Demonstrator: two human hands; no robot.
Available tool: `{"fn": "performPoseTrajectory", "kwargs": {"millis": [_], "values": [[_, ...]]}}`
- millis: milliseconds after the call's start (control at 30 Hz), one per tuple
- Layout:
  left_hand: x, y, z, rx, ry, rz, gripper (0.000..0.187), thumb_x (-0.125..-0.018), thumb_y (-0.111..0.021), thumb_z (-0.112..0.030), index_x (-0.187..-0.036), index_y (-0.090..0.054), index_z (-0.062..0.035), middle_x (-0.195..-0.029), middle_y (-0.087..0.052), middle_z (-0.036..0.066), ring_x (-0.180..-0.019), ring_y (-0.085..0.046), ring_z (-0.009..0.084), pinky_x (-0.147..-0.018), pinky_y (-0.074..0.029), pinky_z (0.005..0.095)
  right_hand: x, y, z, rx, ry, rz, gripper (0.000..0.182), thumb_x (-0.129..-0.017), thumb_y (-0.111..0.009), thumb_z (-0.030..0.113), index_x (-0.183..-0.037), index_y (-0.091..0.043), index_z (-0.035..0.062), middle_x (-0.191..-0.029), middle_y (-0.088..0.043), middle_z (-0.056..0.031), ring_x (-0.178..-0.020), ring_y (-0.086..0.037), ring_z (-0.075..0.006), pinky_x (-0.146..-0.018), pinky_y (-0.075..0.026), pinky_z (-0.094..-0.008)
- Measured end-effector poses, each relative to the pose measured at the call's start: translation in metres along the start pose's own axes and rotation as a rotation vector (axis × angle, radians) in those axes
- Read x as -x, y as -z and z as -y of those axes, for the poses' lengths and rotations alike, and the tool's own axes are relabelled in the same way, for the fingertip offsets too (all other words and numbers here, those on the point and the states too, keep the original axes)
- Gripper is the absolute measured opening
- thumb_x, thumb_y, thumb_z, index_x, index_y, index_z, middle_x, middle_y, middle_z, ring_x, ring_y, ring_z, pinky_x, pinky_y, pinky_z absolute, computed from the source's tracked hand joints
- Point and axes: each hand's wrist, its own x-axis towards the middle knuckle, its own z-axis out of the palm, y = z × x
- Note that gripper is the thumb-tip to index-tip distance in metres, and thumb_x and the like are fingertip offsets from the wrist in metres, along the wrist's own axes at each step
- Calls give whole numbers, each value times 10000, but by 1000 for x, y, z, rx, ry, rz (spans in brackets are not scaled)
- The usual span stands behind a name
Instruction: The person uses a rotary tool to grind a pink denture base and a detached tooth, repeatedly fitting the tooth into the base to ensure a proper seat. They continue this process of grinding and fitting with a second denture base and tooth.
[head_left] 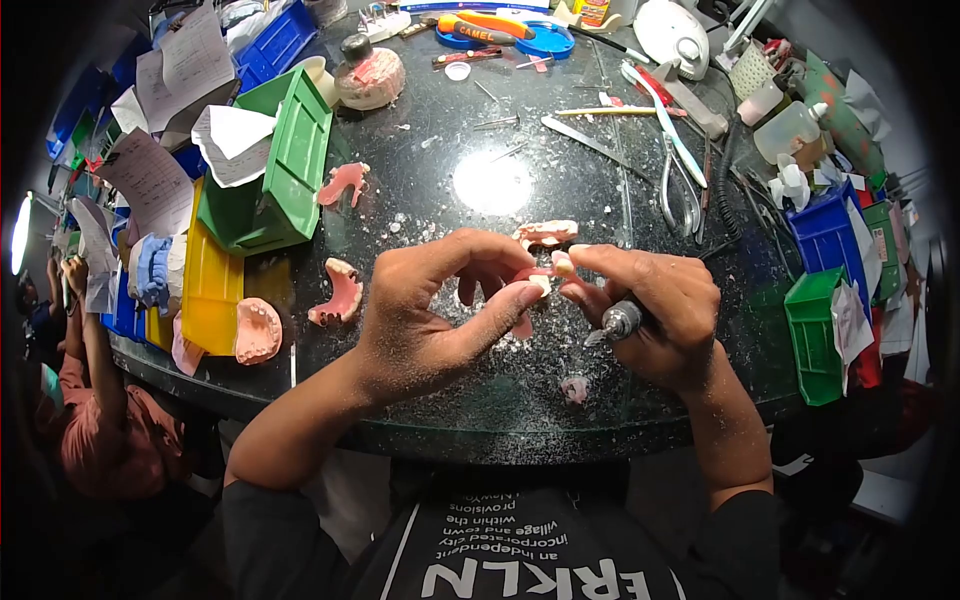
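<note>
My left hand [425, 305] is closed, its thumb and fingertips pinching a small pink-and-white denture [541, 281]. The fingertips of my right hand [660, 305] meet the denture from the other side. Also in my right hand is a grey rotary handpiece [622, 319], its tip pointing down and left. Fingers partly hide the denture, so its full shape does not show. Just beyond my fingertips lies a denture arch [547, 233]. Another pink denture [338, 291] rests left of my left hand. White dust coats my hands and the black tabletop [440, 425].
Left stand a green bin [305, 165], a yellow bin [215, 295], a dental cast [258, 332] and a pink horseshoe-shaped piece [344, 184]. Pliers [680, 180] and a metal spatula [585, 140] lie beyond my right hand. A green tray [815, 335] sits far right. Another person [110, 430] works at left.
</note>
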Motion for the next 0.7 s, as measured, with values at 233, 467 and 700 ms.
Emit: {"fn": "performPoseTrajectory", "kwargs": {"millis": [233, 467, 700], "values": [[-1, 0, -6, 170, 127, -18, 186, -876, -691, 13, -1047, -622, 40, -880, -700, 99, -717, -700, 136, -678, -518, 233, -2, 0, 0, -4, 16, -19, 290, -773, -816, 78, -1020, -686, -1, -836, -730, -122, -570, -673, -147, -533, -533, -262], [-2, -4, -3, 318, 125, -68, 132, -913, -675, -47, -1036, -651, -7, -840, -716, 53, -710, -692, 80, -581, -466, 180, -2, -1, -1, -13, 21, -69, 298, -773, -817, 81, -1029, -690, -4, -814, -725, -108, -556, -662, -127, -526, -531, -259], [-2, 5, -1, 123, 31, 74, 178, -905, -643, 15, -1076, -608, 49, -970, -687, 118, -862, -696, 165, -756, -558, 286, -1, 0, -1, -14, 55, -82, 281, -799, -792, 71, -1048, -683, -1, -819, -728, -108, -567, -669, -139, -515, -524, -265]]}}
